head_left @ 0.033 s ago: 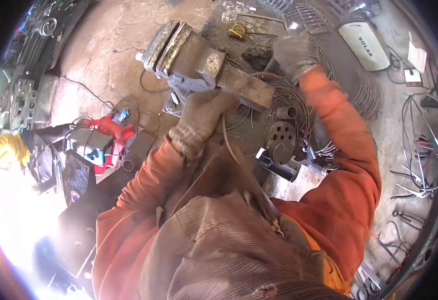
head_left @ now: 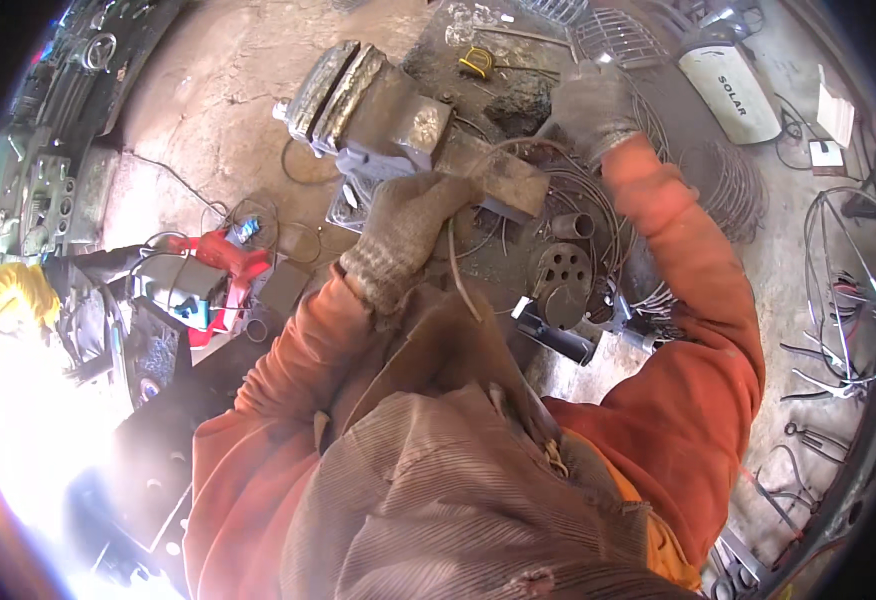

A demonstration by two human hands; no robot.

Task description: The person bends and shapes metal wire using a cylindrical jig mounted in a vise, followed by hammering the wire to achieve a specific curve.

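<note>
**Two gloved hands at a worn metal vise**

A heavy, worn grey metal bench vise (head_left: pixel 388 115) is seen at the upper centre of the frame, set at a slant. Its thick jaws, scuffed and dulled along their edges, are separated by a narrow dark gap at the upper left; towards the centre its body is continued by a rectangular, brownish-grey metal block (head_left: pixel 513 185).

The left hand (head_left: pixel 408 225), covered by a dirty grey knitted glove, is laid against the near side of the vise, its fingers bent towards the block. Below them a thin, pale, curved strip (head_left: pixel 458 270) is seen; whether it is grasped cannot be told.

The right hand (head_left: pixel 593 105), gloved likewise, is held at the upper right of centre, beyond the block, with fingers curled; whatever may be enclosed is hidden. The right orange-sleeved forearm is extended upward, its elbow bent outward; the left is angled inward from the lower left.
</note>
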